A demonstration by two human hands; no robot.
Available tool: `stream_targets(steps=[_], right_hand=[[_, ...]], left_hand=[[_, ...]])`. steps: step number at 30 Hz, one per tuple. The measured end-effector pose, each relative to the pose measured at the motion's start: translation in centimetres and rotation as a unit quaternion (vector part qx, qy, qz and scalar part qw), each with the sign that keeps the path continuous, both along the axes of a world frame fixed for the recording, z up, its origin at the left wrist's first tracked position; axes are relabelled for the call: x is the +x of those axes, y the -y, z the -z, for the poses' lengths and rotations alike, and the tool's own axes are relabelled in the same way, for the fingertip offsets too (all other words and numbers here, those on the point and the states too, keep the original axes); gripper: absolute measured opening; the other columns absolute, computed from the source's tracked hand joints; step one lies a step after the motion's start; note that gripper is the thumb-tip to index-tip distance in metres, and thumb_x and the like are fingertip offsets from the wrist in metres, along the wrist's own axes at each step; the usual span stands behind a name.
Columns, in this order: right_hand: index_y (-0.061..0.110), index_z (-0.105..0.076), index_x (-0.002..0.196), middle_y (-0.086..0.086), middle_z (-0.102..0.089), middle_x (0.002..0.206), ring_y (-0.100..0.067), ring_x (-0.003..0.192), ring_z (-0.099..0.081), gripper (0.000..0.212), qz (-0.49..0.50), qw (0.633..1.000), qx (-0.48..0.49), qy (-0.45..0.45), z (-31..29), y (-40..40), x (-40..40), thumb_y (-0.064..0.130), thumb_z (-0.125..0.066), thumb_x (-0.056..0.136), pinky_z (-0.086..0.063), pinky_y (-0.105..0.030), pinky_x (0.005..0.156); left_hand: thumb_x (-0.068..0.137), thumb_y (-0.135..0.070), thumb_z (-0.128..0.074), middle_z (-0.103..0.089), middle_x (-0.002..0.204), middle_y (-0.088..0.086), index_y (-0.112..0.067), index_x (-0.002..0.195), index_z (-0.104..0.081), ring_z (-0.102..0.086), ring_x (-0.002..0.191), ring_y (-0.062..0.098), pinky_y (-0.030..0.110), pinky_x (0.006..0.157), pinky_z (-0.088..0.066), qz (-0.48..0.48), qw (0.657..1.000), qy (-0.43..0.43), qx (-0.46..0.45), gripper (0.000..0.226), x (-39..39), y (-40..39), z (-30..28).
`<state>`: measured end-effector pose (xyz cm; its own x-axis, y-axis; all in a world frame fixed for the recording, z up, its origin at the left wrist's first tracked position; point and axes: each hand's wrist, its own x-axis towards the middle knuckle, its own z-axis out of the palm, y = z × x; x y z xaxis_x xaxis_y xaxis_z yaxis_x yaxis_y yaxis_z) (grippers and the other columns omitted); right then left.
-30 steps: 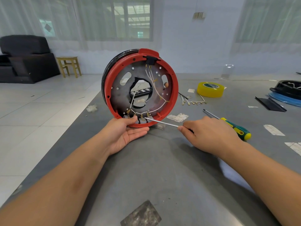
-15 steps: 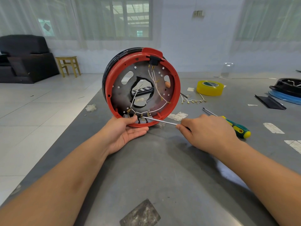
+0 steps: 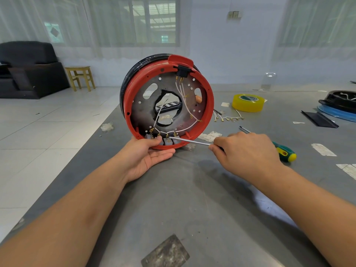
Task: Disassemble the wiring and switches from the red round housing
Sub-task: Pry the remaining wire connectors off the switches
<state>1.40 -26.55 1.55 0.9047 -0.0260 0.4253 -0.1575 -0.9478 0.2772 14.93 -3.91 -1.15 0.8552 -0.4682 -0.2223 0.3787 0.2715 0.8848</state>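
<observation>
Grey worktop (image 3: 173, 205) in a tiled room carried the red housing (image 3: 167, 101), stood on edge near the left side so its wired face looked at the camera. Left hand (image 3: 148, 153) cupped the lower rim, thumb over it, apparently to steady it. Right hand (image 3: 244, 151) gripped a thin metal tool (image 3: 190, 141), tip at the grey switches (image 3: 165, 140) along the bottom, likely prying one free. Wires (image 3: 183, 105) were attached. A screwdriver (image 3: 283, 150) lay behind the right hand, tape (image 3: 247, 103) further back.
</observation>
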Motion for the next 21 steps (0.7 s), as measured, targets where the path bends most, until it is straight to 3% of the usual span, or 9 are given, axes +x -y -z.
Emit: stream_targets(steps=[3, 9, 16, 21], right_hand=[[0.032, -0.053, 0.089, 0.008, -0.057, 0.072, -0.017, 0.062, -0.055, 0.044, 0.006, 1.000, 0.010, -0.006, -0.19, -0.10, -0.05, 0.060, -0.022, 0.104, -0.031, -0.024, 0.047], [0.033, -0.050, 0.088, 0.009, -0.049, 0.067, -0.007, 0.053, -0.042, 0.041, 0.018, 0.999, 0.028, -0.015, -0.54, -0.36, -0.17, 0.060, -0.025, 0.104, -0.027, -0.023, 0.044], [0.034, -0.049, 0.088, 0.009, -0.047, 0.065, -0.008, 0.050, -0.038, 0.039, 0.021, 0.999, 0.026, 0.001, -0.29, -0.35, -0.24, 0.061, -0.024, 0.104, -0.024, -0.023, 0.044], [0.032, -0.058, 0.095, 0.008, -0.060, 0.075, -0.018, 0.058, -0.050, 0.047, 0.016, 0.999, -0.003, 0.028, 0.30, -0.36, -0.04, 0.061, -0.022, 0.104, -0.023, -0.024, 0.046]], left_hand=[[0.103, 0.003, -0.058, -0.069, 0.127, 0.034, 0.001, 0.145, -0.048, -0.077, 0.097, 0.047, 0.046, 0.072, -0.067, -0.004, 1.000, 0.002, -0.004, 0.043, -0.01, 0.10, -0.06], [0.103, 0.002, -0.059, -0.074, 0.114, 0.032, -0.002, 0.144, -0.049, -0.077, 0.098, 0.045, 0.046, 0.074, -0.067, 0.001, 1.000, 0.008, -0.004, 0.043, -0.07, 0.07, -0.06], [0.103, 0.003, -0.058, -0.074, 0.117, 0.029, -0.002, 0.146, -0.049, -0.077, 0.100, 0.043, 0.043, 0.074, -0.067, 0.005, 1.000, 0.011, 0.001, 0.044, -0.01, 0.12, 0.02], [0.103, 0.003, -0.057, -0.075, 0.113, 0.030, 0.001, 0.146, -0.048, -0.078, 0.096, 0.044, 0.044, 0.071, -0.067, -0.003, 1.000, 0.009, 0.000, 0.043, 0.03, 0.19, 0.00]])
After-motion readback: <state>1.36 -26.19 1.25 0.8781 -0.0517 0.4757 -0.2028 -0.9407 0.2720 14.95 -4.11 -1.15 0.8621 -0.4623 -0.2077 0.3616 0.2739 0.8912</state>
